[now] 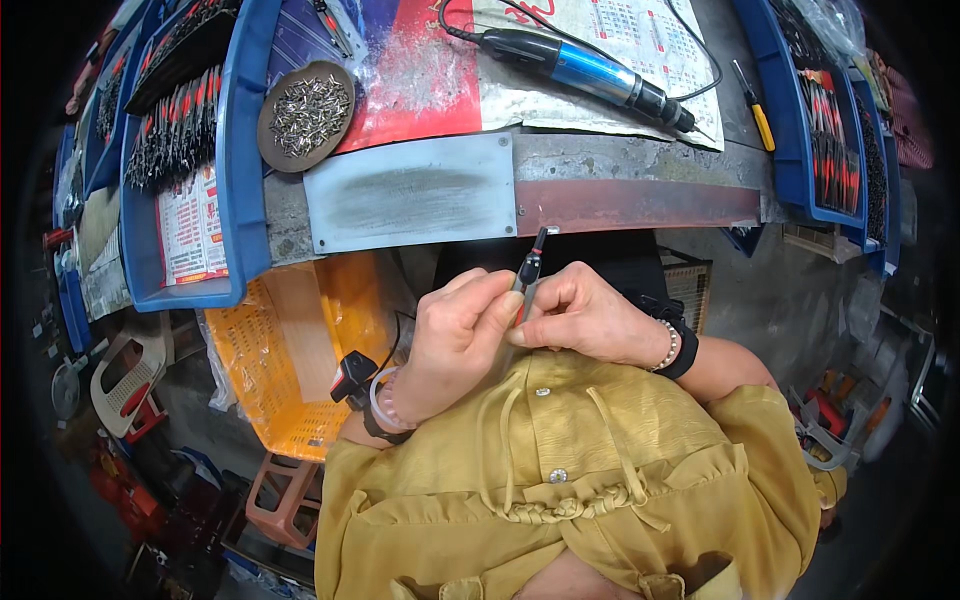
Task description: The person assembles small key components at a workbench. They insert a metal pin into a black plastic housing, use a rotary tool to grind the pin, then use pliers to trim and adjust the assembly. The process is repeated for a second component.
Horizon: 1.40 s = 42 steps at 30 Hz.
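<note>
In front of my chest, both hands are closed around a slim black piece with a red part and a pale tip [531, 264]. It points up and away from me, toward the bench edge. My left hand [465, 318] pinches it between thumb and fingers. My right hand [592, 315] grips its lower part from the other side, fingers curled; the lower end is hidden between the hands. Its exact kind is too small to make out. Similar slim black-and-red pieces [190, 125] fill the blue bin [245, 150] at the left.
On the bench lie a brown bowl [268, 140] of small metal fasteners, a corded blue-and-black electric screwdriver [590, 75], and a yellow-handled screwdriver [763, 128]. A pale metal plate [412, 190] covers part of the front edge. Another blue bin [795, 150] stands right; an orange basket [255, 365] sits below left.
</note>
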### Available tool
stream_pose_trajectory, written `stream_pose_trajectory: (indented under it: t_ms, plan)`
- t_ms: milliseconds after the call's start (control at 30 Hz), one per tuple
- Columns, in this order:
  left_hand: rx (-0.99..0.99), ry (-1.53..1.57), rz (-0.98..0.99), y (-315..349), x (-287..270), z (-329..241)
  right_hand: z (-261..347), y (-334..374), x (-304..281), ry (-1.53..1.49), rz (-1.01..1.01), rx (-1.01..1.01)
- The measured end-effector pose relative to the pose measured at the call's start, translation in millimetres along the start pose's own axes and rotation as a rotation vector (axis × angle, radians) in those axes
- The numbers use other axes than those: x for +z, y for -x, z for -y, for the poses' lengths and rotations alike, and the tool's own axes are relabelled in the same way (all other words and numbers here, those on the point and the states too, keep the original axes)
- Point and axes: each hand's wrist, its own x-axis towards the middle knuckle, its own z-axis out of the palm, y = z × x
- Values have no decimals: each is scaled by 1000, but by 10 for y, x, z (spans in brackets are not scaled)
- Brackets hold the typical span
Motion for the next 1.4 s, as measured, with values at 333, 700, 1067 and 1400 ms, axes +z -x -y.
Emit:
stream_pose_trajectory:
  t_ms: [333,700,1067,1400]
  plan:
    - [10,22,-115,-86,-13,15,98,-97,27,-90,-47,70]
    - [59,-92,33,-139,-158,28,77,-180,39,-138,18,84]
    - [30,-51,79,-49,-203,5,86,-154,101,-138,28,138]
    - [17,-43,112,-20,-230,2,113,-131,115,-36,24,153]
